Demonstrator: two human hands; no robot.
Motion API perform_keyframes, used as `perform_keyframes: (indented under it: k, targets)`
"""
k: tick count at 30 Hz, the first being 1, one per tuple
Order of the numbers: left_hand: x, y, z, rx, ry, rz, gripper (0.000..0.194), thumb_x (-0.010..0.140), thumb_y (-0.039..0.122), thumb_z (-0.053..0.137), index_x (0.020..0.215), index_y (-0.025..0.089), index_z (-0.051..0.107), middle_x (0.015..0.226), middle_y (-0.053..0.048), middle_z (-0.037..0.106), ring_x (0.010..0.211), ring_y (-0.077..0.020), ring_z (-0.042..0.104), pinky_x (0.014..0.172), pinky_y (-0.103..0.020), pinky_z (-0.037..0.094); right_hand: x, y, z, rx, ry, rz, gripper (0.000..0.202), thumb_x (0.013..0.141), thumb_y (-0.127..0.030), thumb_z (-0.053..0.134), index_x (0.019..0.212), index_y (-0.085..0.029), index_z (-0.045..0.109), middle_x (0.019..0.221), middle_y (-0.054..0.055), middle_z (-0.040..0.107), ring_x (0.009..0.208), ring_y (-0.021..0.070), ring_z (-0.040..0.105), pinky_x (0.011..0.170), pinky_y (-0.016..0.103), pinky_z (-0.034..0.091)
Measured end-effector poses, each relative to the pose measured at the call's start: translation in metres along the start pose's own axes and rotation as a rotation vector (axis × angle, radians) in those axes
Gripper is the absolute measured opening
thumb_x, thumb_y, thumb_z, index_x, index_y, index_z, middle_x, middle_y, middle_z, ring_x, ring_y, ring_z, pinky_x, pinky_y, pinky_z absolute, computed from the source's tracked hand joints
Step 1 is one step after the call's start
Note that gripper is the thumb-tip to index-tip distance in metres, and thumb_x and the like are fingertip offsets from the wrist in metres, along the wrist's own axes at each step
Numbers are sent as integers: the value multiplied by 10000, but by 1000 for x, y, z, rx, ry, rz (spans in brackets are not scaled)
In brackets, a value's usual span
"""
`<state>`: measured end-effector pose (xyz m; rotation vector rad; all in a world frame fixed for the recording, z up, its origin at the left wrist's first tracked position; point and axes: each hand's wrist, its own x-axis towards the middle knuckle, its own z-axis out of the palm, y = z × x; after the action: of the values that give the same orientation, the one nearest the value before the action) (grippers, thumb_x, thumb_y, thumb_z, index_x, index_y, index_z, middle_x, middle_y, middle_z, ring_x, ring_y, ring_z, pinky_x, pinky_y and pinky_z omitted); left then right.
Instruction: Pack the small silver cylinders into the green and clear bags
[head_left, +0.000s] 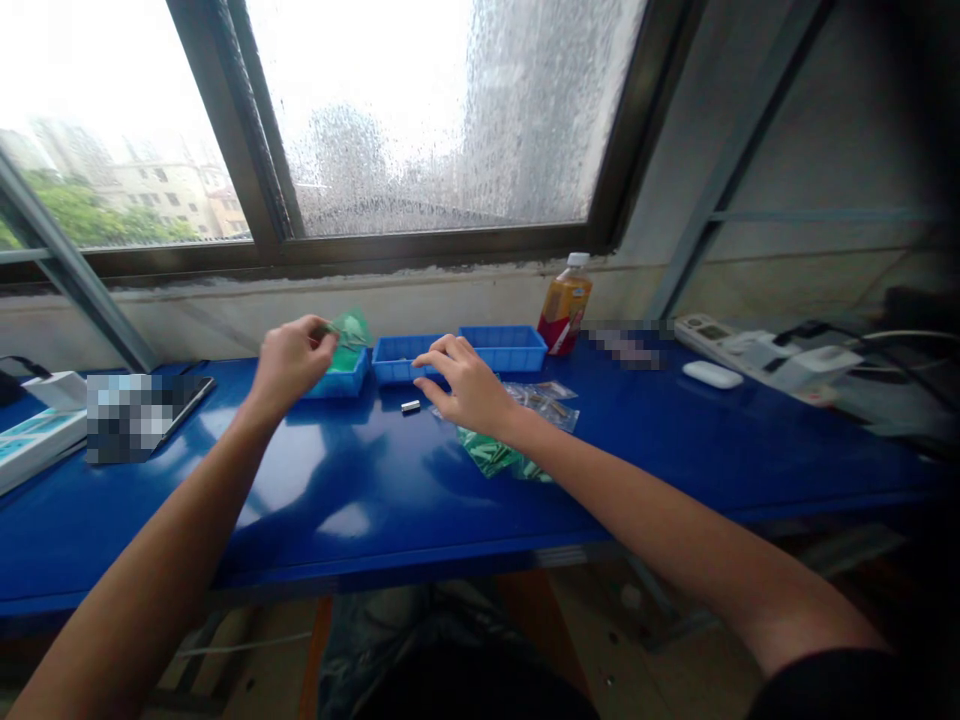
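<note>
My left hand point(295, 362) pinches a small green plastic bag point(351, 328) over the left blue bin point(337, 384); more green plastic shows inside that bin. My right hand point(466, 388) hangs above the table with fingers apart and nothing visible in them. It is in front of the middle blue bin point(394, 374). A small white and black piece point(410, 407) lies on the table just left of the right hand. Beneath the right wrist are green bags of small sticks point(487, 455), with clear bags of small parts point(551, 405) behind them.
Another blue bin point(510, 352) stands at the back, beside a drink bottle point(570, 305). Right of these lie a white case point(712, 375) and a power strip point(757, 355) with plugs. A second power strip point(37, 445) and a phone point(184, 405) lie on the left. A window closes off the back.
</note>
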<state>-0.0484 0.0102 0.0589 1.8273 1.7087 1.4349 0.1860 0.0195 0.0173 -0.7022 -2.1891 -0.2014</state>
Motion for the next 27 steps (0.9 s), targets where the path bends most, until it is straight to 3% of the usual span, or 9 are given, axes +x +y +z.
perform_keyframes:
  k: [1, 2, 6, 9, 13, 18, 23, 27]
  targets:
    - [6, -7, -13, 263, 206, 43, 217, 715, 319, 577, 843, 161, 651, 706, -38, 640, 725, -188, 593, 673, -264, 411, 0, 1, 0, 8, 10, 16, 191, 839, -259, 506, 978, -156, 587, 953, 91, 510, 923, 213, 453, 857, 380, 380]
    - [11, -14, -25, 436, 314, 36, 266, 734, 337, 544, 887, 150, 656, 755, -63, 663, 766, -210, 606, 704, -285, 420, 0, 1, -1, 12, 14, 28, 188, 837, -259, 509, 971, -153, 589, 952, 90, 508, 924, 213, 454, 861, 380, 380]
    - [23, -44, -52, 667, 439, -114, 339, 729, 339, 516, 947, 115, 647, 862, -116, 695, 818, -227, 628, 764, -306, 442, -1, 0, 0, 10, -7, 39, 172, 837, -272, 512, 934, -158, 596, 949, 83, 498, 917, 202, 454, 863, 363, 384]
    - [24, -57, -48, 751, 366, -164, 368, 715, 333, 518, 990, 113, 623, 910, -119, 690, 854, -240, 615, 789, -340, 443, -3, 0, 2, 11, -28, 37, 167, 832, -281, 522, 916, -159, 599, 945, 81, 493, 916, 200, 450, 858, 355, 389]
    - [22, -57, -41, 836, 243, -155, 353, 711, 354, 517, 952, 119, 623, 885, -114, 675, 862, -263, 599, 793, -373, 438, -2, 1, 3, 8, -41, 53, 167, 831, -290, 523, 906, -163, 603, 944, 78, 483, 915, 198, 447, 858, 359, 386]
    - [20, -52, -43, 890, 223, -182, 397, 728, 378, 492, 985, 106, 624, 873, -126, 657, 865, -279, 581, 781, -389, 433, -2, 2, 0, 12, -55, 76, 177, 834, -295, 519, 903, -158, 608, 947, 81, 481, 920, 197, 443, 858, 356, 386]
    - [22, -58, -41, 980, -45, -246, 368, 723, 329, 484, 953, 116, 677, 851, -122, 651, 828, -268, 563, 730, -362, 435, -3, 1, 3, -6, -92, 85, 182, 833, -305, 519, 899, -166, 614, 928, 72, 484, 898, 189, 448, 825, 338, 402]
    - [27, -71, -40, 968, -134, -116, 393, 763, 336, 435, 881, 65, 696, 892, -171, 628, 880, -319, 536, 738, -427, 429, 0, 4, -6, -39, -200, 81, 215, 834, -319, 514, 930, -161, 623, 943, 82, 512, 917, 197, 472, 839, 336, 398]
